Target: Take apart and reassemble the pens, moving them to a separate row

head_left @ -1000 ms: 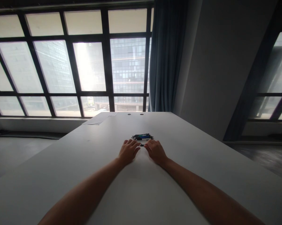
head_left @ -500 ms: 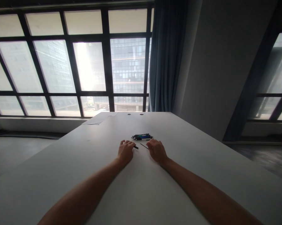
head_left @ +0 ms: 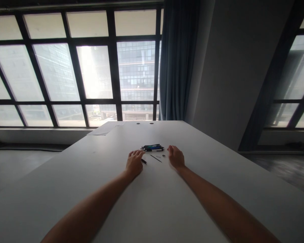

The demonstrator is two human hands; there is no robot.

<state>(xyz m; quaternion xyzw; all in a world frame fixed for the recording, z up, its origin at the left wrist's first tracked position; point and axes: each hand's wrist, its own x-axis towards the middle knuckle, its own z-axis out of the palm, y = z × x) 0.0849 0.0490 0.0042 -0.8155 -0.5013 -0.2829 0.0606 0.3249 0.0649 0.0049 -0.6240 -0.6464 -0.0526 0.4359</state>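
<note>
While both forearms stretch out over the pale counter [head_left: 217, 189], the left hand [head_left: 134, 162] rests on it knuckles up, its fingers curled down together around a short dark pen piece [head_left: 144, 161] whose end pokes out just to the right of the fingertips; whether the fingers truly clamp that piece or only lie against it cannot be told at this size. The right hand [head_left: 176, 156] lies flat on the counter, fingers loose and apart from anything, holding nothing.

Between the two hands, a thin dark rod [head_left: 156, 158] lies slanted on the surface, nearer the left hand, touching neither. Just left of the right hand's fingertips sits a tiny dark part [head_left: 163, 156], too small to make out. Just beyond the left hand's fingertips and left of the right hand, a small bundle of pens [head_left: 152, 147] lies crosswise, black and blue barrels side by side.

Far past both hands, a sheet of paper [head_left: 103, 129] lies near the counter's far left edge, with large windows [head_left: 96, 67] and a blue curtain [head_left: 175, 60] behind.
</note>
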